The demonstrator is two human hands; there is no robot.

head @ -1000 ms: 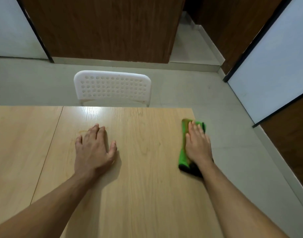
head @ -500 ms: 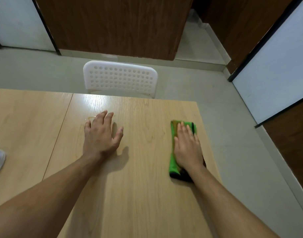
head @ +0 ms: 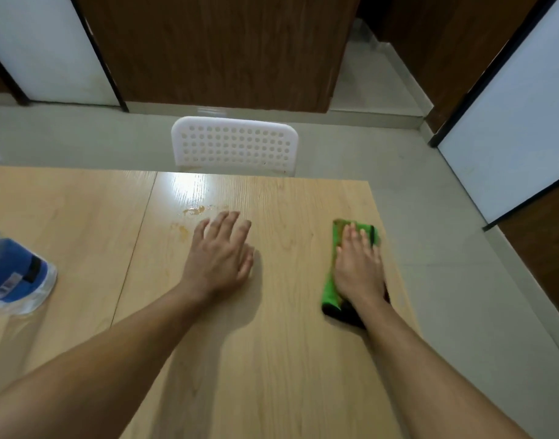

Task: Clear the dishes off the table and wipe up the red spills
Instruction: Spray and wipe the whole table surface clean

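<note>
The right hand (head: 359, 267) lies flat, fingers straight, pressing the folded green microfibre cloth (head: 330, 289) onto the pale wooden table (head: 272, 359) near its right edge, ready to wipe; the left hand (head: 219, 256), open and flat, braces mid-table; faint reddish-brown spill smears (head: 194, 211) sit just beyond it.

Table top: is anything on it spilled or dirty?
Yes. Small orange-brown smears lie on the table just beyond the left hand, not wiped. The right hand presses a green cloth flat far from them, near the right edge.
</note>
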